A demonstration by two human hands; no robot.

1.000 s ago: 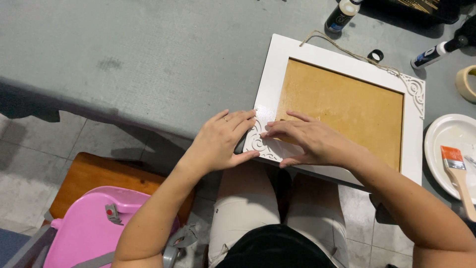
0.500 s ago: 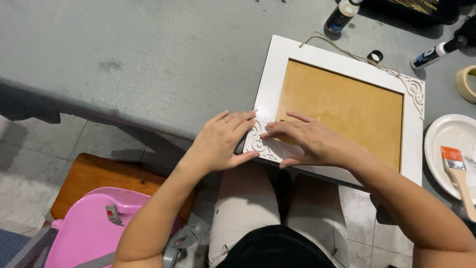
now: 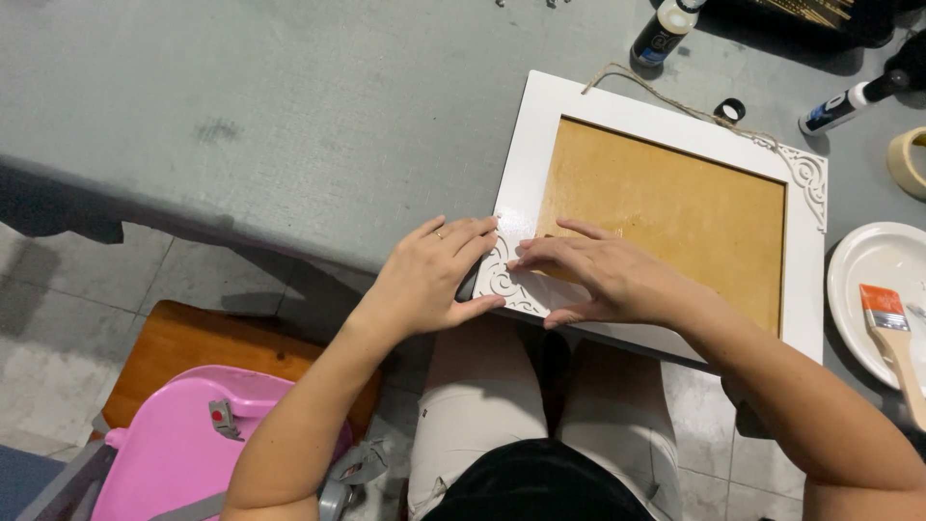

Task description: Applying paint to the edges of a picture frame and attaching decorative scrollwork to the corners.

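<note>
A white picture frame with a tan backing board lies on the grey table, its near edge hanging over the table's front. A white scrolled corner ornament sits on the frame's near-left corner. My left hand presses flat on that corner from the left, fingers together. My right hand rests on the frame just right of the ornament, fingertips touching it. A second ornament lies on the far-right corner. A twine hanger runs along the top edge.
A white plate with an orange-banded paintbrush sits at the right. A paint bottle, a marker-like bottle, a small black cap and a tape roll lie beyond the frame. A pink bag rests on a wooden stool.
</note>
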